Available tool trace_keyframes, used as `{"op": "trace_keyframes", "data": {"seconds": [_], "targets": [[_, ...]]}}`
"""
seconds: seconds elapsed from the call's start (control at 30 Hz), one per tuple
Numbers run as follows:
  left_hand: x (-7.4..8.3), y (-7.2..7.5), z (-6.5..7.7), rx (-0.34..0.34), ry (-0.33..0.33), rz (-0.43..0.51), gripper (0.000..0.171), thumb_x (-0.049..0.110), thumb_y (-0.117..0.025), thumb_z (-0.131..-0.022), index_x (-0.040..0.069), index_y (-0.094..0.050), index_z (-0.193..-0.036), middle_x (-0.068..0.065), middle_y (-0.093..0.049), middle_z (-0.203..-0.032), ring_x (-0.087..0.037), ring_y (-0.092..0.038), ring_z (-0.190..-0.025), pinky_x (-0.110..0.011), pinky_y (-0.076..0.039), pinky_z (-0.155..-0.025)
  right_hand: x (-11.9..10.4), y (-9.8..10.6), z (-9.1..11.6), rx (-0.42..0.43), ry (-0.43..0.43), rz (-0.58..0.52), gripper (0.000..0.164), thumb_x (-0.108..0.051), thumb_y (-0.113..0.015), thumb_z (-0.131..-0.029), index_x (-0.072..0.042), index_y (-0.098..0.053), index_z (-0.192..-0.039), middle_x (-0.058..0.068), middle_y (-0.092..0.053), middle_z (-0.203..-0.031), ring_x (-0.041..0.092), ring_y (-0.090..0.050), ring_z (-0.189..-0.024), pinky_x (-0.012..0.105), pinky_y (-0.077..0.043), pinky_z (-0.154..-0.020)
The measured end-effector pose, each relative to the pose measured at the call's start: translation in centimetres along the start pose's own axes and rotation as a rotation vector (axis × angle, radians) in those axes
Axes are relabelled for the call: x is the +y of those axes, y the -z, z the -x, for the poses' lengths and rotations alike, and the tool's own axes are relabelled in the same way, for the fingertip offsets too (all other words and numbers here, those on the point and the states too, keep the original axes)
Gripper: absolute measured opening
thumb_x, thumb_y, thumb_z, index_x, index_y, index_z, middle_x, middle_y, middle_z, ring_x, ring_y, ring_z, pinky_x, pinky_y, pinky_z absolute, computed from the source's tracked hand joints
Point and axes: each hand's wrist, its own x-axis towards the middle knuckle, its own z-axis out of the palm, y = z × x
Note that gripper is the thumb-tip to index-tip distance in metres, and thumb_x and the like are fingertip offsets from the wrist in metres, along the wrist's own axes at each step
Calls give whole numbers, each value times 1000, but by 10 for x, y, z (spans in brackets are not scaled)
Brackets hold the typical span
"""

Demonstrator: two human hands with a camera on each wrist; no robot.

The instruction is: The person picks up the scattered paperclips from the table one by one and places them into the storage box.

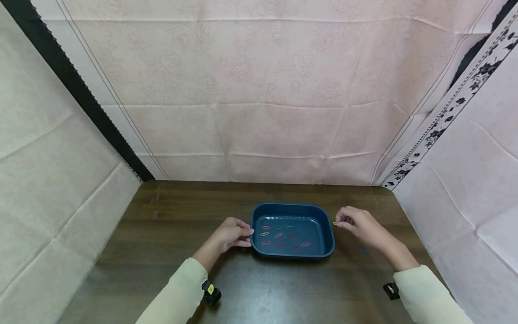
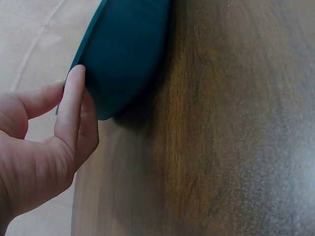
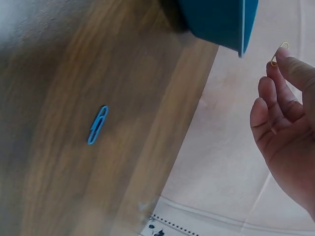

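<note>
A dark teal tray (image 1: 293,257) stands on the wooden table, with several paper clips (image 1: 279,235) in pink, red, green and yellow spread over its floor. My left hand (image 1: 233,234) pinches the tray's left rim between thumb and fingers, as the left wrist view shows close up. Just past the tray's right rim, my right hand (image 1: 358,223) holds a yellow paper clip (image 3: 280,53) between thumb and index fingertip, its other fingers loosely curled. A blue paper clip (image 3: 98,125) lies on the table below the right hand.
The brown wooden table (image 1: 170,252) ends at a far edge behind the tray. Pale patterned cloth (image 1: 267,108) hangs behind it and on both sides. Each wrist wears a small black camera (image 1: 211,292).
</note>
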Motion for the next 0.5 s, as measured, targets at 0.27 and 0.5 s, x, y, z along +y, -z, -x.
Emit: {"op": "trace_keyframes", "data": {"seconds": [0.27, 0.5], "targets": [[0, 1, -1, 9, 3, -9, 28, 8, -66, -101, -9, -60, -123, -19, -66, -100, -20, -70, -78, -34, -66, -76, -12, 1, -13, -91, -12, -25, 7, -13, -71, -98, -17, -67, -94, -9, -58, -85, 6, -53, -77, 21, -51, -64], [0, 1, -1, 12, 7, -5, 29, 8, -66, -101, -9, -60, -123, -18, -66, -99, -19, -70, -77, -34, -66, -75, -21, 0, -24, -127, 43, -20, 9, -11, -72, -97, -19, -67, -95, -8, -60, -88, 6, -54, -78, 21, -53, -65]]}}
